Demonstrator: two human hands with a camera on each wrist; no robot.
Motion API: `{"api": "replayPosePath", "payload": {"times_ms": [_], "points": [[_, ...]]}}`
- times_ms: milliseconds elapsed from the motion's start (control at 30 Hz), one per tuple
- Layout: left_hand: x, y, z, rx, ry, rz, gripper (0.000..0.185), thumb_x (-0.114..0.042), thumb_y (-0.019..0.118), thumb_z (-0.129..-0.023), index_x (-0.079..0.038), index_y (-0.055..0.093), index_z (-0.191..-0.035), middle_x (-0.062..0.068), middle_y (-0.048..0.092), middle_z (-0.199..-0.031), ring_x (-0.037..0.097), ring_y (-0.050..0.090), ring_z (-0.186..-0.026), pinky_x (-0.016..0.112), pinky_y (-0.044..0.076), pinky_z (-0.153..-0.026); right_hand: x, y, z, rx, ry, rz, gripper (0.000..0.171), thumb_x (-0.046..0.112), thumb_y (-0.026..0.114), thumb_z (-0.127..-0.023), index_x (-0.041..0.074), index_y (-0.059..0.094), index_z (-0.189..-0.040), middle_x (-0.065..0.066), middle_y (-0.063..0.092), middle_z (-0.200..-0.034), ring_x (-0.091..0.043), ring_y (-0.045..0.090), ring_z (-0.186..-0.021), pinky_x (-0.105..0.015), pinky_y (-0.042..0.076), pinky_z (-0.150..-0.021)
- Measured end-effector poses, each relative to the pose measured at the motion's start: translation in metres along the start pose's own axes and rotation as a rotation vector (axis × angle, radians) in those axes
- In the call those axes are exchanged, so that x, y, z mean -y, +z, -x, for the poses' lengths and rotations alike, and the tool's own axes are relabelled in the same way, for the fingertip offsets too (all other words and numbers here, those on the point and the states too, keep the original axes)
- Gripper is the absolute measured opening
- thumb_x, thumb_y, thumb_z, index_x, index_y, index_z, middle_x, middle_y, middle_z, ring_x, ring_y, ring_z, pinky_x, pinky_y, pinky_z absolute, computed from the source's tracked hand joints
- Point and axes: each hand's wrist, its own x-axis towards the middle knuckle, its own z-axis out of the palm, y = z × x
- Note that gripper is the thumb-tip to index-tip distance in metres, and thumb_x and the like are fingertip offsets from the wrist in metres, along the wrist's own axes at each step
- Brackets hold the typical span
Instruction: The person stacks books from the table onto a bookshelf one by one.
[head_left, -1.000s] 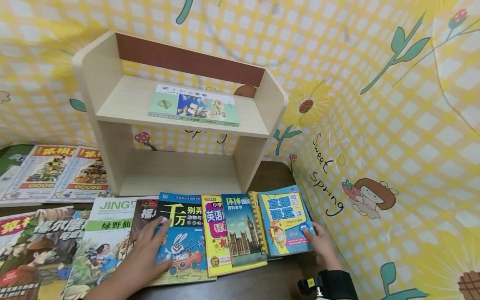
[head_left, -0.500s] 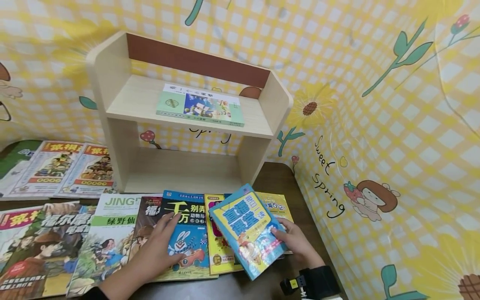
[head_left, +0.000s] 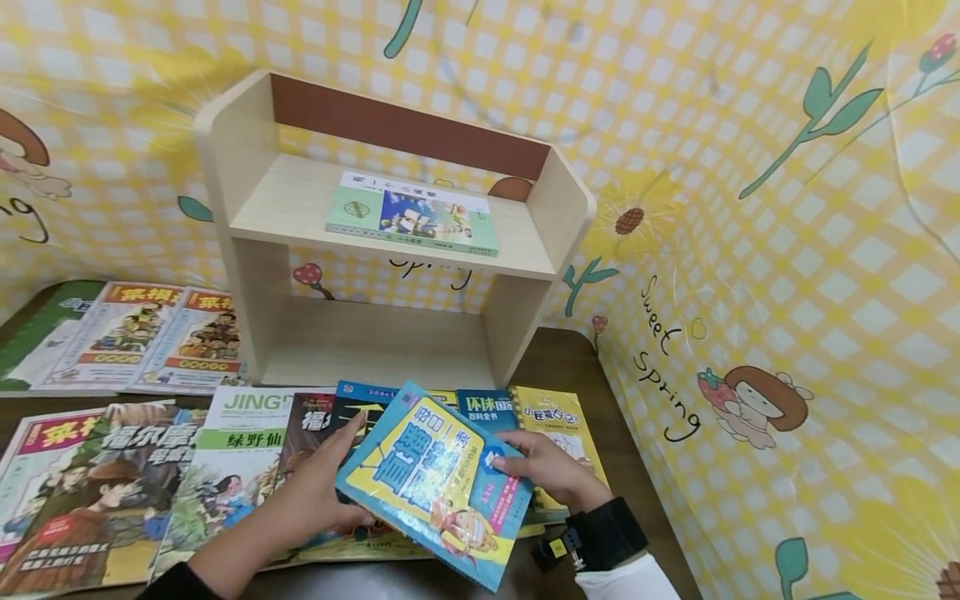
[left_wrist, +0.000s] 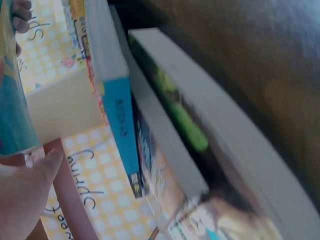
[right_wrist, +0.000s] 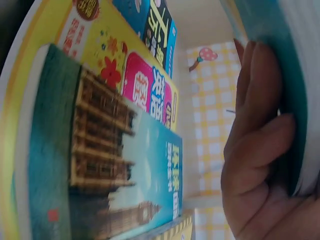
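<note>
A light-blue and yellow paperback book (head_left: 438, 479) is held tilted above the row of books by my right hand (head_left: 551, 468). The right thumb lies on its cover, and in the right wrist view the fingers (right_wrist: 257, 80) curl against its underside. My left hand (head_left: 318, 487) is at the book's left corner, fingers spread and thumb apart. In the left wrist view a straight digit of that hand (left_wrist: 30, 187) reaches the book's edge (left_wrist: 17, 120). Below lie a black and blue book (head_left: 360, 392), mostly covered, and a blue encyclopedia (head_left: 483, 408) with a clock tower.
A pale wooden two-tier shelf (head_left: 243, 275) stands behind, with a green book (head_left: 416, 217) lying on its upper board. Several comics and magazines (head_left: 105, 500) cover the table's left side. A yellow spiral-bound book (head_left: 555, 417) lies at right. Patterned cloth (head_left: 750, 292) encloses the back and right.
My right hand has lifted the light-blue book off the yellow spiral-bound book and carried it left, turning it, to my left hand. The left hand has stayed near the black and blue book.
</note>
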Motion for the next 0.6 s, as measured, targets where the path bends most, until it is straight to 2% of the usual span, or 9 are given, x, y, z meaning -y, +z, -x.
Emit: {"api": "replayPosePath", "payload": {"times_ms": [100, 200, 333, 433, 533, 600], "points": [[0.002, -0.005, 0.003, 0.034, 0.04, 0.053, 0.133, -0.028, 0.093, -0.057, -0.014, 0.006, -0.156, 0.031, 0.016, -0.154, 0.054, 0.028, -0.133, 0.056, 0.046, -0.094, 0.005, 0.001, -0.004, 0.044, 0.009, 0.007, 0.039, 0.017, 0.059, -0.097, 0.002, 0.056, -0.133, -0.013, 0.069, -0.099, -0.021, 0.07, -0.079, -0.036, 0.059, -0.071], [0.001, -0.008, 0.007, 0.081, 0.057, 0.112, 0.135, -0.026, 0.094, -0.057, -0.014, 0.002, -0.156, 0.032, 0.015, -0.154, 0.05, 0.038, -0.128, 0.041, 0.049, -0.091, 0.011, 0.002, -0.008, 0.073, 0.007, 0.029, 0.04, 0.017, 0.059, -0.097, 0.004, 0.056, -0.134, -0.014, 0.07, -0.099, -0.023, 0.071, -0.08, -0.038, 0.059, -0.071], [-0.002, -0.009, 0.011, 0.123, 0.04, 0.18, 0.133, -0.016, 0.092, -0.06, -0.014, -0.001, -0.156, 0.032, 0.009, -0.155, 0.042, 0.047, -0.118, 0.024, 0.05, -0.076, 0.016, 0.002, -0.013, 0.102, -0.001, 0.038, 0.039, 0.015, 0.06, -0.096, 0.004, 0.057, -0.133, -0.014, 0.07, -0.099, -0.025, 0.071, -0.079, -0.039, 0.059, -0.07], [-0.002, -0.01, 0.013, 0.113, 0.032, 0.173, 0.134, -0.015, 0.092, -0.061, -0.015, -0.002, -0.156, 0.032, 0.005, -0.156, 0.049, 0.039, -0.125, 0.029, 0.05, -0.08, 0.017, 0.002, -0.016, 0.112, -0.003, 0.029, 0.038, 0.014, 0.06, -0.096, 0.004, 0.057, -0.133, -0.015, 0.07, -0.099, -0.024, 0.071, -0.08, -0.038, 0.059, -0.071], [-0.002, -0.01, 0.013, 0.087, 0.023, 0.141, 0.136, -0.02, 0.093, -0.06, -0.016, -0.003, -0.156, 0.03, 0.005, -0.156, 0.054, 0.025, -0.134, 0.042, 0.048, -0.091, 0.017, 0.004, -0.019, 0.091, 0.004, 0.012, 0.039, 0.015, 0.06, -0.096, 0.003, 0.057, -0.133, -0.014, 0.07, -0.1, -0.024, 0.071, -0.081, -0.038, 0.058, -0.071], [-0.002, -0.011, 0.013, 0.074, 0.025, 0.129, 0.137, -0.024, 0.093, -0.06, -0.016, -0.004, -0.156, 0.03, 0.004, -0.157, 0.054, 0.018, -0.137, 0.054, 0.043, -0.097, 0.017, 0.005, -0.022, 0.041, 0.026, -0.019, 0.04, 0.015, 0.062, -0.095, 0.003, 0.057, -0.132, -0.014, 0.07, -0.1, -0.023, 0.071, -0.079, -0.038, 0.059, -0.071]]}}
